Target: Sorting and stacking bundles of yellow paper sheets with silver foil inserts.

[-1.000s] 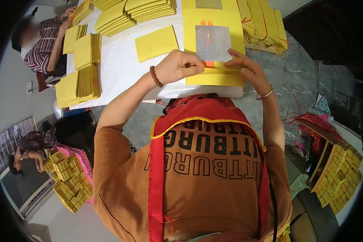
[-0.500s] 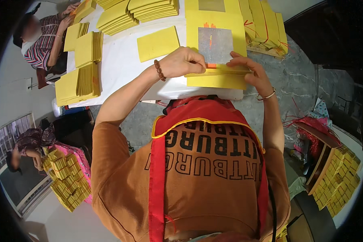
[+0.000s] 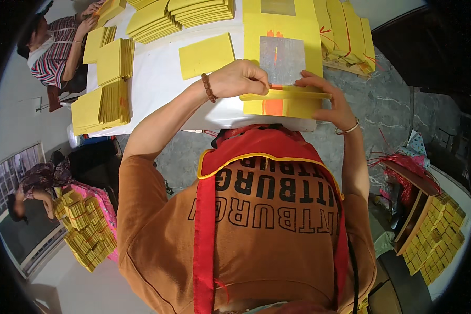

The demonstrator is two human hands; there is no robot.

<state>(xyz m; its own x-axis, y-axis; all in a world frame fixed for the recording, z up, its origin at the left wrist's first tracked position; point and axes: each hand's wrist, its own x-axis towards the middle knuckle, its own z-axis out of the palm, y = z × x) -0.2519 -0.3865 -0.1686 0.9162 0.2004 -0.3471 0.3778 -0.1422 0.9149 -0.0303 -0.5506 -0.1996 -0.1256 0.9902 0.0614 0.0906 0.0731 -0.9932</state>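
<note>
Two hands at the near end of one yellow sheet

The yellow sheet (image 3: 282, 26) lies on the white-covered desk (image 3: 157, 65), a silver-grey patch (image 3: 288, 57) on its face and a raised fold (image 3: 293, 96) across its near end. The left hand (image 3: 240, 79), a brown beaded bracelet (image 3: 208, 87) at its wrist, is at the left end of that fold; its grip is narrow, thumb against bent fingers, and it seems to pinch the paper, though the fingertips are partly hidden. The right hand (image 3: 332, 102), a thin bangle (image 3: 349, 127) at its wrist, is at the fold's right end; its grip is wide, with fingers on the far side and the thumb apart on the near side. An orange block (image 3: 273, 107) shows on the yellow strip just nearer than the fold.

Left of the sheet lies a single yellow rectangle (image 3: 207, 56); farther left stand upright-edged yellow stacks (image 3: 100, 107). Right of the sheet are yellow bundles (image 3: 348, 36) tied with red string. Well left of the sheet, beyond the stacks, a co-worker (image 3: 60, 49) in stripes handles more yellow paper (image 3: 110, 11).
</note>
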